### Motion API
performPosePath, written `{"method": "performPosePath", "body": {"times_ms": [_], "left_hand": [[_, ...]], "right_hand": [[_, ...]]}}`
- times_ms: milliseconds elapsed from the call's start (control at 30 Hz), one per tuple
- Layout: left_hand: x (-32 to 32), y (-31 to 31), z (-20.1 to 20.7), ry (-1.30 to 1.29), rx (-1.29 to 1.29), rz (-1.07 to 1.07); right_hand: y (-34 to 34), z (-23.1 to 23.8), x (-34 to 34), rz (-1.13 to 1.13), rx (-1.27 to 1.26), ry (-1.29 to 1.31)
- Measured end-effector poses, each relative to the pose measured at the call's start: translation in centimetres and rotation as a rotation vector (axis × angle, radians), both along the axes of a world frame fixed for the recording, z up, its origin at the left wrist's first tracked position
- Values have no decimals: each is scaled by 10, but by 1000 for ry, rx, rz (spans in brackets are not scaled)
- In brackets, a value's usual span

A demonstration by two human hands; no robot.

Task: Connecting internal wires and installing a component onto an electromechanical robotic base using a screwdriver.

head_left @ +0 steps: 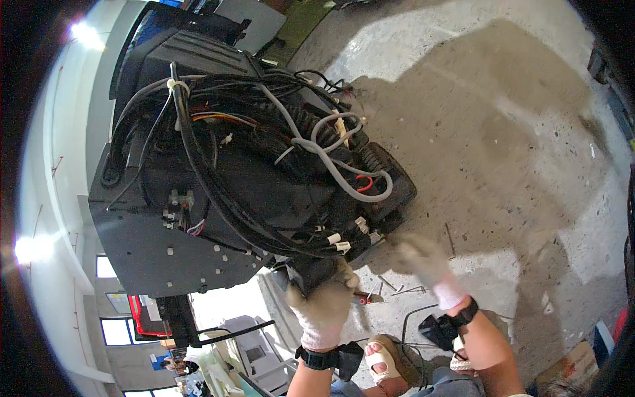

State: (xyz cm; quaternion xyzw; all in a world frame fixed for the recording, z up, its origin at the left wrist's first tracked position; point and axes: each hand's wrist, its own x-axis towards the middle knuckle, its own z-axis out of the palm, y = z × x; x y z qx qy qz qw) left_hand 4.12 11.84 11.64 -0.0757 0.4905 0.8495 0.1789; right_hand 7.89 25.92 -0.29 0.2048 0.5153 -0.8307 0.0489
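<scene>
A large black machine housing [231, 178] fills the middle left, with thick bundles of black cable [218, 192] draped over it. My left hand [324, 304], in a whitish work glove, grips a dark box-shaped part [309, 272] at the near edge of the housing, its fingers around the sides. Just beyond that part, several white-tagged cable ends [338, 243] stick out to the right. My right hand [426, 258], also gloved, is off to the right of these ends, over the floor. Motion smears its fingers, so their shape and any small thing in them cannot be made out.
A looped grey cable [337, 169] hangs on the housing's right side. On the concrete floor [476, 165] lie a red-handled tool [368, 298] and loose scraps. My sandalled feet [383, 364] are close below, beside a thin black cord [405, 324]. A grey chair-like object [248, 344] stands lower left.
</scene>
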Motion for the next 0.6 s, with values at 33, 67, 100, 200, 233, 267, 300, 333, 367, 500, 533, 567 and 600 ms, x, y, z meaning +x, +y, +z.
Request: {"method": "performPosePath", "body": {"times_ms": [33,67,100,200,233,267,300,333,367,500,533,567,600], "left_hand": [[1,4,5,0,10,-4],[3,12,9,138,-367,-10],[2,8,15,296,-776,20],[6,-6,14,477,-686,12],[7,6,19,487,-874,-31],[3,3,16,492,-866,-34],[-2,-9,13,663,-996,-80],[-5,-19,12,832,-1124,-131],[-5,-25,13,843,-1221,-123],[-8,-28,14,926,-1334,-135],[-9,-29,17,979,-1377,-163],[-9,-28,19,1031,-1420,-191],[-9,-25,20,1031,-1419,-186]], "right_hand": [[-12,17,-10,-6,-324,80],[-18,30,-15,-24,-637,154],[-18,51,-28,249,-152,278],[-47,52,-41,213,-28,357],[-63,33,-42,-76,-412,316],[-80,20,-48,-81,-404,321],[-89,29,-57,-96,-467,313],[-92,36,-62,-113,-527,301],[-86,40,-49,-167,-453,343],[-58,68,-47,-43,-1037,233],[-56,62,-43,47,-787,318],[-54,59,-40,134,-534,397],[-51,63,-40,138,-532,398]]}}
